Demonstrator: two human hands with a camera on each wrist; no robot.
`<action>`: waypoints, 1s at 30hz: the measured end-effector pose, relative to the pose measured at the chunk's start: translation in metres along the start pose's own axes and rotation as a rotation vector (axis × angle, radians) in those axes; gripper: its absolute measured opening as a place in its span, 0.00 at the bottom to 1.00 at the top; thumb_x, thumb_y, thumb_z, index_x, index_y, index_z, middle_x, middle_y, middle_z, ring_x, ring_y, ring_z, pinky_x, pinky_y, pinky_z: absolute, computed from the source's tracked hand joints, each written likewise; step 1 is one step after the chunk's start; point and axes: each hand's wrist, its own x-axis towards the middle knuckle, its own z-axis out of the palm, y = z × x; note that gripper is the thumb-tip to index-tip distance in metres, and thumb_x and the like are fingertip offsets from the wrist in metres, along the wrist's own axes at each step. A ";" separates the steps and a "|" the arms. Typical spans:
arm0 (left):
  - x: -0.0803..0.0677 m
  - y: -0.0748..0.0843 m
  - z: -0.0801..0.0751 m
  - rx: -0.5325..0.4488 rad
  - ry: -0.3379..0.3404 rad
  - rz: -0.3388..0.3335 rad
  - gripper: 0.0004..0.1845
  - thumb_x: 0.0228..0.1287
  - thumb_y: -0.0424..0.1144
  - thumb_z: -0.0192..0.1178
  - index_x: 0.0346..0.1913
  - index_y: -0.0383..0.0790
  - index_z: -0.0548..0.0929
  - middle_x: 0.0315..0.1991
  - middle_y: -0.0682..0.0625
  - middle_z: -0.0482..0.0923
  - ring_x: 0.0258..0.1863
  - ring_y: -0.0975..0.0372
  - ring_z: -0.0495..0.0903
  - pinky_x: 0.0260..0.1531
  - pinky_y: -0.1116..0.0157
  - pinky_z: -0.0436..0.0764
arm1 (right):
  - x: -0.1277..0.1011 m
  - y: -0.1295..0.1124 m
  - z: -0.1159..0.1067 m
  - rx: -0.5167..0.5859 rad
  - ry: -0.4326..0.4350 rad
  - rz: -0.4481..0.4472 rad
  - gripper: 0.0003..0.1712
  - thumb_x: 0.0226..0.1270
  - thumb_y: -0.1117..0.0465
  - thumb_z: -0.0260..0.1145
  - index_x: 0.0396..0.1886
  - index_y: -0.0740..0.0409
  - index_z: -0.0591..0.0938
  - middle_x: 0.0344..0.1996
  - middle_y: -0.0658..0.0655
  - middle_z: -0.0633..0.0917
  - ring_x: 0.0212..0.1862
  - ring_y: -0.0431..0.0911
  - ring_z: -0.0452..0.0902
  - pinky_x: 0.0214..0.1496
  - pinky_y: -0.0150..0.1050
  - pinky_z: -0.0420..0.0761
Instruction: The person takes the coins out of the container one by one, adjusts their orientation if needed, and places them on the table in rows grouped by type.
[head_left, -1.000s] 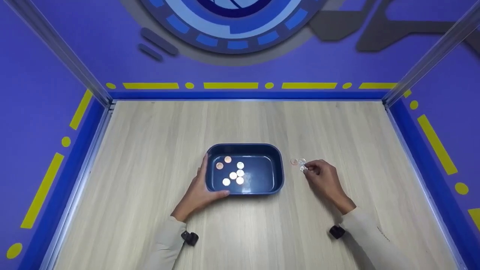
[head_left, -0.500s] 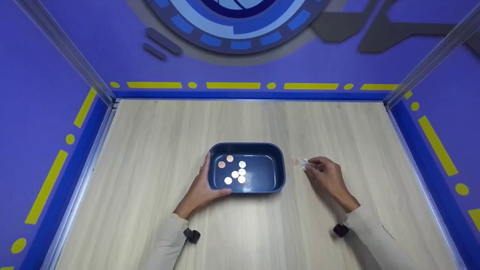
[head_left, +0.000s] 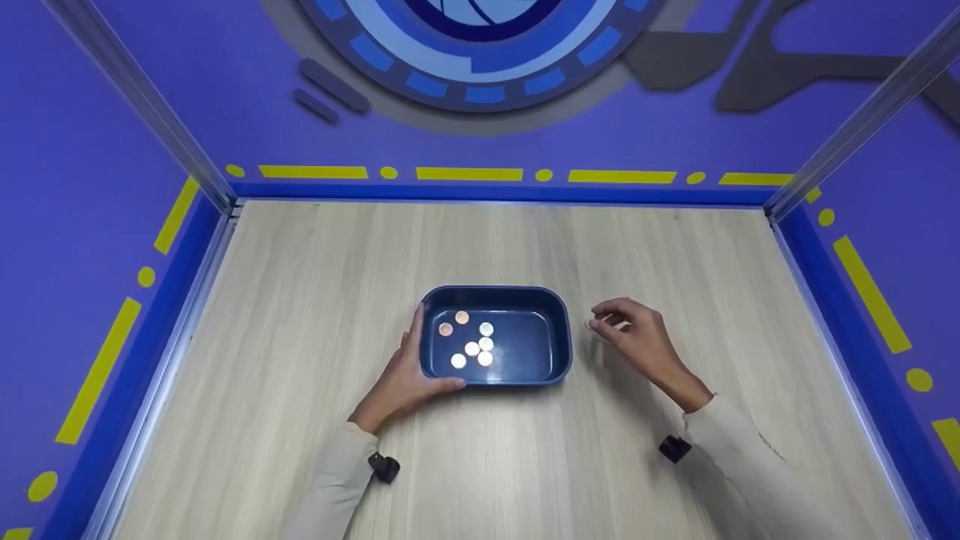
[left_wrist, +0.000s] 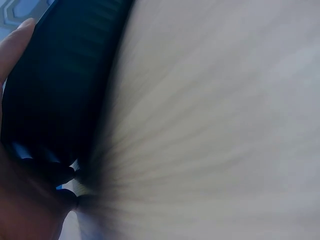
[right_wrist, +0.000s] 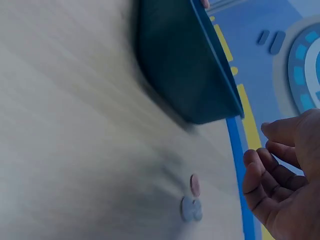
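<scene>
Left hand [head_left: 405, 379] grips the tray [head_left: 559, 341] at its near-left corner: fingers up along the left wall, thumb along the near wall. Left wrist view shows the same, fingertip [left_wrist: 15, 40] on the dark wall, palm tight to it.

Tray is dark blue, rounded rectangle, sits flat near the middle of the table [head_left: 300, 300], a bit toward the near edge. Seven coins [head_left: 471, 348] lie in its left half: two copper ones toward the far-left corner, five silver ones in a loose cluster beside them. Right half of the floor is bare.

Right hand [head_left: 637, 341] is just right of the tray, off the table, not touching the tray. Thumb and index tips meet at the left end of the hand, other fingers curled loosely. A small pale bit shows at the tips in the head view, but I can't tell whether a coin is pinched there; right wrist view shows curled fingers [right_wrist: 265, 175] and nothing clearly in them.

Loose coins [right_wrist: 191, 209] lie on the table under that hand, right of the tray: one copper, and a silver pair touching or overlapping just beside it. Head view hides them behind the hand.

Wrist cameras [head_left: 675, 448] sit under both sleeves.
</scene>
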 end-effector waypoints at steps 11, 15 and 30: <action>0.001 -0.001 0.000 0.011 -0.020 0.007 0.83 0.47 0.58 0.90 0.92 0.50 0.35 0.86 0.28 0.53 0.85 0.28 0.46 0.80 0.31 0.52 | 0.015 -0.031 0.019 0.022 -0.082 -0.086 0.10 0.69 0.70 0.79 0.49 0.66 0.91 0.42 0.55 0.92 0.41 0.44 0.87 0.42 0.31 0.84; -0.001 -0.001 0.000 0.016 -0.009 -0.010 0.83 0.47 0.58 0.90 0.92 0.52 0.35 0.86 0.27 0.53 0.85 0.28 0.47 0.79 0.30 0.55 | 0.019 -0.040 0.028 0.024 -0.115 -0.122 0.10 0.70 0.69 0.79 0.49 0.64 0.92 0.42 0.54 0.92 0.41 0.46 0.87 0.42 0.35 0.86; -0.002 -0.002 0.000 0.012 -0.001 -0.024 0.82 0.47 0.62 0.88 0.92 0.54 0.37 0.86 0.26 0.53 0.85 0.29 0.46 0.79 0.30 0.56 | 0.030 -0.055 0.065 0.021 -0.314 -0.198 0.11 0.70 0.69 0.78 0.50 0.65 0.91 0.45 0.60 0.91 0.45 0.49 0.88 0.49 0.43 0.88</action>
